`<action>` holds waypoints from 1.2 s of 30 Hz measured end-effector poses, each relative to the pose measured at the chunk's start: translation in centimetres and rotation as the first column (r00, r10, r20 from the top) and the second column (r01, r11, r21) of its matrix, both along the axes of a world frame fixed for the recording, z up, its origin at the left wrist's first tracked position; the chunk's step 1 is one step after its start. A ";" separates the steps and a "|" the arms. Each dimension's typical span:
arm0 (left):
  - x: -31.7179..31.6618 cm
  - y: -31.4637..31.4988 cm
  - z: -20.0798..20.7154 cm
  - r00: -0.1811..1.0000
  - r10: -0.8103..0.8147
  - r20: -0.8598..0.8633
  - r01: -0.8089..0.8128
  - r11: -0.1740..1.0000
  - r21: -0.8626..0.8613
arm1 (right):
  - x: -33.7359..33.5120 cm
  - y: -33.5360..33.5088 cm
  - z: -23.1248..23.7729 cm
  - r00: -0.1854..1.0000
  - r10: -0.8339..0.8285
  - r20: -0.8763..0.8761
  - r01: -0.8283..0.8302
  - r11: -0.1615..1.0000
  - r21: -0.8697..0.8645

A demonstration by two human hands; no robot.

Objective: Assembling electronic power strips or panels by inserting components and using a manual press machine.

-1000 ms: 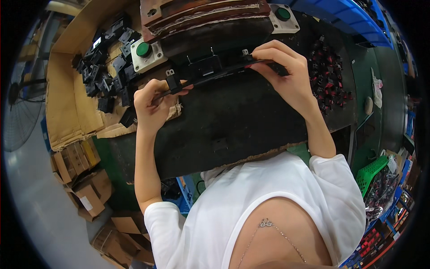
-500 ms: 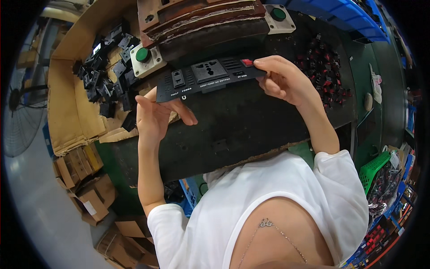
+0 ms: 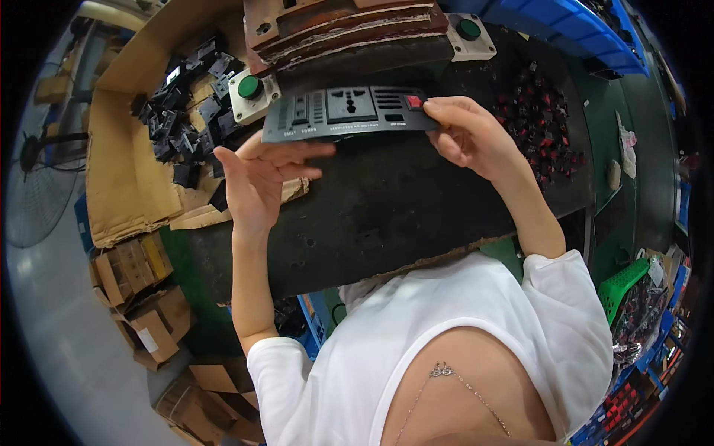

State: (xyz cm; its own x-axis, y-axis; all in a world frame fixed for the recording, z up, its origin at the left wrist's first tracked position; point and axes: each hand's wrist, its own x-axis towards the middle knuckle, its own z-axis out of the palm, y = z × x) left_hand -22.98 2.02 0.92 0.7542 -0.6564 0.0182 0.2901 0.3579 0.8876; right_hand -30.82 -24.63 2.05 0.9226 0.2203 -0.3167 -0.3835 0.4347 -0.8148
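A long black socket panel is held up over the dark workbench, its face tilted toward me. It carries a square universal socket, slots and a red rocker switch at its right end. My right hand pinches that right end between thumb and fingers. At the other end, my left hand has its fingers stretched out along the lower edge, seemingly touching the panel from below, with the thumb spread apart. The underside of the panel is mostly hidden.
Beyond the panel stands a heavy machine block between two green push buttons. A cardboard box of black socket parts is at left. Small red-and-black switches lie heaped at right, below a blue bin.
The panel has tipped, so its face shows differently, and its left end has risen slightly. My left fingers have shifted beneath it; my right hand keeps its pinch.
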 end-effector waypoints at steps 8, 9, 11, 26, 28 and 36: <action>-3.3 -2.5 1.7 0.997 0.076 -0.009 -0.070 0.955 0.288 | -1.2 0.9 -0.3 0.984 0.077 0.163 -0.057 0.991 -0.125; -4.2 -3.2 1.7 0.992 0.124 -0.038 -0.109 0.957 0.268 | -1.4 1.3 -0.2 0.974 0.112 0.198 -0.074 0.979 -0.191; -5.1 -4.0 1.4 0.982 0.180 -0.062 -0.159 0.954 0.253 | -1.7 2.1 -0.2 0.958 0.141 0.251 -0.064 0.955 -0.289; -12.1 9.9 4.3 0.012 0.921 0.389 -0.963 0.115 -0.243 | -2.2 4.3 0.2 0.804 0.235 0.546 0.101 0.851 -0.515; -13.7 11.2 4.9 -0.085 0.904 0.418 -0.969 0.022 -0.245 | -2.3 3.8 -0.3 0.815 0.233 0.530 0.117 0.831 -0.544; -17.4 13.4 5.5 -0.270 0.823 0.499 -0.954 -0.160 -0.253 | -2.2 3.6 -0.7 0.821 0.249 0.515 0.119 0.806 -0.580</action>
